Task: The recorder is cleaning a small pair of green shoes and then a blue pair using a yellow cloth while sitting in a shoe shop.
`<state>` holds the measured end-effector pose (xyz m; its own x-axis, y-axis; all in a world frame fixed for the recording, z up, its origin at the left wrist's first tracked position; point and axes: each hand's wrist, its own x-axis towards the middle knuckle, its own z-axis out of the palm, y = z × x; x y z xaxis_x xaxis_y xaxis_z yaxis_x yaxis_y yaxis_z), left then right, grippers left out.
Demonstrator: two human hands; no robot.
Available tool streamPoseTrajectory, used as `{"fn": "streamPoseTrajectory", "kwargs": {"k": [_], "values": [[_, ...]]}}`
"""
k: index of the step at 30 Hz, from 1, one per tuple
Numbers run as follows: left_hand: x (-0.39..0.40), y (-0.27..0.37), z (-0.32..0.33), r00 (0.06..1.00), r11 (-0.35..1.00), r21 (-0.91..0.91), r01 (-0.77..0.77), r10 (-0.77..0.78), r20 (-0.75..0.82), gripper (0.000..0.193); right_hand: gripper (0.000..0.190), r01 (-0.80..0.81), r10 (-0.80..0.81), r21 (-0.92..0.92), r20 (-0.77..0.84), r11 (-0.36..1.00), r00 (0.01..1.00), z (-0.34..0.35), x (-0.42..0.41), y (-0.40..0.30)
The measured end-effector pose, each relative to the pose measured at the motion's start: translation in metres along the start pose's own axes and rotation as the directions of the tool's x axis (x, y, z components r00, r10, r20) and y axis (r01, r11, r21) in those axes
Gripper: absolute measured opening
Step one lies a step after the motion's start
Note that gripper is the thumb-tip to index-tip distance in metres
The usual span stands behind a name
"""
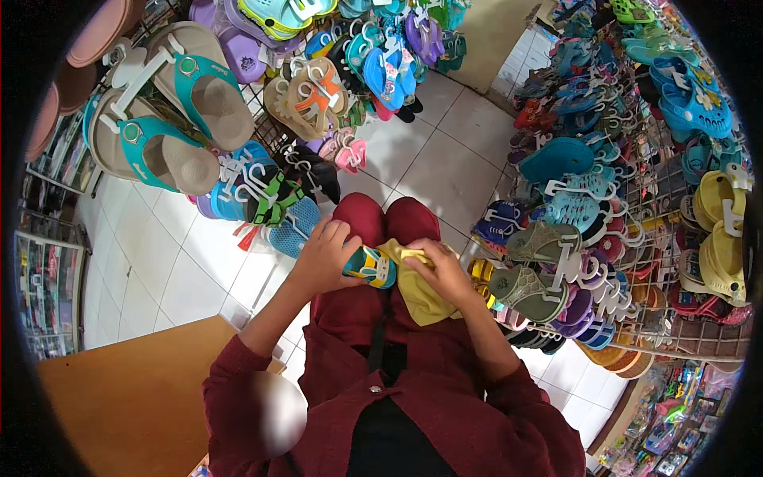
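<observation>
My left hand [326,256] grips a small teal and yellow child's sandal [374,268] above my lap, with the fingers over its left end. A yellow cloth [420,289] is bunched in my right hand [440,268] and hangs over my right thigh. The cloth's edge meets the right end of the sandal. Part of the sandal is hidden under my left fingers. Just beyond my left hand hangs a blue perforated sandal [295,223]. My knees [411,216], in dark red trousers, are beneath both hands.
Wire racks of hanging sandals stand on both sides, including large teal-strapped sandals [170,122] at left and olive sandals [533,271] at right. A brown wooden tabletop [137,393] is at lower left. White floor tiles [441,152] run between the racks. A glass-fronted case [47,292] stands far left.
</observation>
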<state>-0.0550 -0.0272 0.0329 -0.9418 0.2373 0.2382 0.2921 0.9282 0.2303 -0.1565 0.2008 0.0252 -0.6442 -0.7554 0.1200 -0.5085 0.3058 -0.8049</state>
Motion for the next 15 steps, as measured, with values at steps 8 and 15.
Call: {"fn": "streamPoseTrajectory", "kwargs": {"k": [8, 15], "values": [[-0.038, 0.003, -0.003, 0.962, 0.939, -0.215, 0.267, -0.274, -0.006, 0.060, 0.018, 0.138, -0.131, -0.158, 0.052, 0.978, 0.990, 0.012, -0.002, 0.006], [-0.040, 0.016, 0.022, 0.905, 0.849, -0.383, 0.364, -0.420, -0.072, 0.063, 0.011, 0.251, -0.265, -0.271, -0.016, 0.929, 0.964, 0.046, 0.014, -0.005]]}}
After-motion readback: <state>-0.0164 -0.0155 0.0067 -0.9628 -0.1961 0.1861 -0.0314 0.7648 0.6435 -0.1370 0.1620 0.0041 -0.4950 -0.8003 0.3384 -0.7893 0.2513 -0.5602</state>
